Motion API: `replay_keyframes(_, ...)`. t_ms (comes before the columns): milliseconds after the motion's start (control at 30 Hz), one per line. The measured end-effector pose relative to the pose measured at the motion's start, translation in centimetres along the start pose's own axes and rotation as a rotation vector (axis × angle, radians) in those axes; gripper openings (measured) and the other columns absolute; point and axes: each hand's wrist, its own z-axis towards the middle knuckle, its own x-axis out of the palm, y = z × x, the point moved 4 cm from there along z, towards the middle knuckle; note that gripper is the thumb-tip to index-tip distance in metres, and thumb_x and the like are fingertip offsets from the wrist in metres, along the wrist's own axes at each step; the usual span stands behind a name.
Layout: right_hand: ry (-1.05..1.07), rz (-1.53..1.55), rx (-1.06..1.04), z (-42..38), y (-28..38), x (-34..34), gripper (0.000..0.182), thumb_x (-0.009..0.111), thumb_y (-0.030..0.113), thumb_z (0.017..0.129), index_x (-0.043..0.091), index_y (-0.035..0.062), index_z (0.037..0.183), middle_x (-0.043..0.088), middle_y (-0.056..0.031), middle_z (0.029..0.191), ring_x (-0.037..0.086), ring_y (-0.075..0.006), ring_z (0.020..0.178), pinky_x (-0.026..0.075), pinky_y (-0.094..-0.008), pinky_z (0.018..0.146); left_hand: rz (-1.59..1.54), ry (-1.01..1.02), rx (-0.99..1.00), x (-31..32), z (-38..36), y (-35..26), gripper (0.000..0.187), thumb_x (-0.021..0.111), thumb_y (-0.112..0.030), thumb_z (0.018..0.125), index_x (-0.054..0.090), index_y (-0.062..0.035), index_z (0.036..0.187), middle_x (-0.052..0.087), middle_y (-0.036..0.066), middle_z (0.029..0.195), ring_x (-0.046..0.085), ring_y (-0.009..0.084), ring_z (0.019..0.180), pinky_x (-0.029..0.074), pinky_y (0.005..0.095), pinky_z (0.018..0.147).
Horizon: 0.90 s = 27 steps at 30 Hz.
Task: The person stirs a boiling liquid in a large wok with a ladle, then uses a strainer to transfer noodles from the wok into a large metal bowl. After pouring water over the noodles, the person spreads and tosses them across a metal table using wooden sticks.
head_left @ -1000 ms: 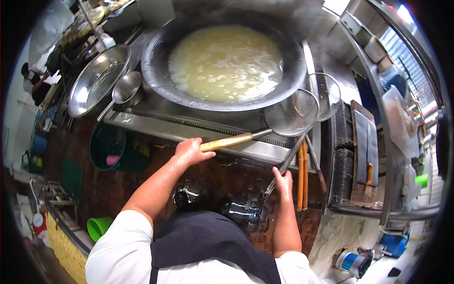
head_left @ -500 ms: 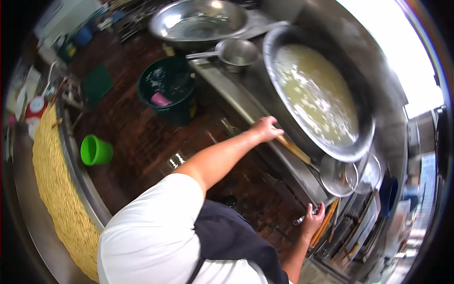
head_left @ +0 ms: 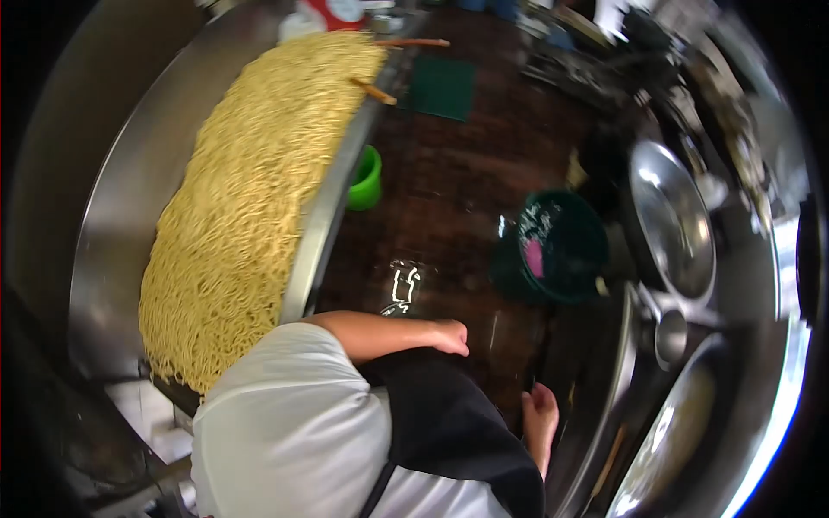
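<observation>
My left hand (head_left: 451, 337) is in front of the dark apron (head_left: 440, 406), fingers curled closed, with nothing visible in it. To its right, my right hand (head_left: 540, 411) hangs low beside the stove edge, slightly blurred. Its thumb stands apart from loosely bent fingers, and I see nothing held. Neither hand touches an object. Nearest the right hand is the steel counter edge (head_left: 620, 363), where a wooden handle (head_left: 610, 459) lies. A big heap of yellow noodles (head_left: 250, 207) covers the steel table at my left.
A green bucket (head_left: 366, 180) stands by the table's metal rim (head_left: 315, 246). On the wet brick floor are a dark green tub (head_left: 566, 250) of water with a pink item and a green mat (head_left: 442, 88). A wok (head_left: 669, 440), saucepan (head_left: 671, 337) and wide metal bowl (head_left: 673, 220) line the right.
My view has swung left, from the stove toward the noodle table. My left hand has come off the wooden handle and drawn back toward my body. My right hand has lowered.
</observation>
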Motion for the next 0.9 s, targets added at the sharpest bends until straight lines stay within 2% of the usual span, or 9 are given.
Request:
replay_keyframes(67,0.171,-0.224,-0.253,3.9,9.1,4.9,0.045,0.074,0.023,0.082,0.062,0.0006,0.119,0.069,-0.0157,0.106,0.067,-0.0238,0.096,0.052,-0.0337,0.086,-0.187,-0.203,-0.066,-6.0,-3.2,3.8,0.034,0.068,-0.035,0.083,0.071,-0.0026,0.094,0.070,0.013,0.081,0.067,0.0226,0.075,0.050,0.0397,0.067)
replay_keyframes(133,0.307,-0.368,-0.474,7.2,16.8,8.8,0.044,0.074,0.023,0.082,0.062,0.0005,0.118,0.070,-0.0161,0.104,0.068,-0.0254,0.094,0.053,-0.0343,0.084,-0.402,-0.665,-0.021,-10.3,-7.1,6.6,0.038,0.067,-0.038,0.083,0.071,-0.0019,0.094,0.072,0.014,0.085,0.069,0.0269,0.080,0.052,0.0400,0.072)
replay_keyframes(200,0.412,-0.375,-0.561,11.0,21.9,12.2,0.044,0.074,0.023,0.082,0.062,0.0005,0.118,0.070,-0.0159,0.103,0.068,-0.0254,0.093,0.053,-0.0343,0.084,-0.587,-0.875,-0.095,-13.1,-12.2,7.5,0.044,0.068,-0.037,0.084,0.067,-0.0007,0.110,0.071,0.015,0.101,0.069,0.0267,0.092,0.053,0.0382,0.077)
replay_keyframes(267,0.504,-0.372,-0.634,14.3,26.0,15.5,0.043,0.073,0.022,0.082,0.063,0.0005,0.118,0.070,-0.0156,0.102,0.069,-0.0254,0.092,0.053,-0.0342,0.083,-0.649,-0.914,-0.128,-14.0,-15.5,9.0,0.045,0.069,-0.037,0.085,0.065,-0.0001,0.111,0.070,0.011,0.101,0.067,0.0214,0.089,0.052,0.0345,0.076)
replay_keyframes(333,0.607,-0.413,-0.712,17.1,29.4,18.5,0.043,0.073,0.023,0.083,0.063,0.0010,0.118,0.070,-0.0148,0.100,0.069,-0.0251,0.091,0.053,-0.0337,0.083,-0.847,-0.805,-0.199,-13.5,-17.3,9.9,0.033,0.068,-0.034,0.089,0.067,-0.0083,0.110,0.065,0.001,0.091,0.061,0.0102,0.085,0.049,0.0269,0.072)
replay_keyframes(433,0.693,-0.409,-0.729,21.0,33.4,22.5,0.042,0.073,0.024,0.083,0.064,0.0014,0.117,0.070,-0.0136,0.099,0.069,-0.0230,0.090,0.054,-0.0326,0.082,-1.044,-0.726,-0.220,-15.3,-19.4,7.8,0.032,0.065,-0.036,0.092,0.065,-0.0117,0.112,0.064,-0.002,0.096,0.059,0.0077,0.089,0.047,0.0254,0.074)
replay_keyframes(667,0.839,-0.389,-0.754,36.6,43.2,33.1,0.040,0.073,0.023,0.084,0.065,0.0026,0.117,0.071,-0.0105,0.096,0.067,-0.0169,0.087,0.052,-0.0304,0.081,-1.214,-0.865,-0.270,-28.3,-12.9,11.5,0.042,0.057,-0.046,0.095,0.061,-0.0118,0.118,0.064,-0.001,0.109,0.059,0.0106,0.096,0.047,0.0279,0.078)
replay_keyframes(800,0.686,-0.258,-0.965,44.7,56.4,37.5,0.035,0.072,0.022,0.083,0.066,0.0030,0.112,0.070,-0.0126,0.093,0.067,-0.0232,0.083,0.054,-0.0343,0.078,-1.359,-0.971,-0.312,-37.8,-8.2,12.9,0.047,0.053,-0.050,0.095,0.058,-0.0115,0.122,0.064,0.002,0.114,0.058,0.0130,0.096,0.048,0.0314,0.080)
replay_keyframes(900,0.539,-0.251,-1.198,50.3,66.1,40.8,0.036,0.072,0.024,0.084,0.065,0.0020,0.112,0.068,-0.0171,0.103,0.066,-0.0297,0.093,0.052,-0.0378,0.084,-1.578,-1.155,-0.193,-45.2,-5.4,14.7,0.060,0.051,-0.060,0.093,0.052,-0.0120,0.127,0.059,0.003,0.114,0.058,0.0178,0.097,0.048,0.0353,0.082)
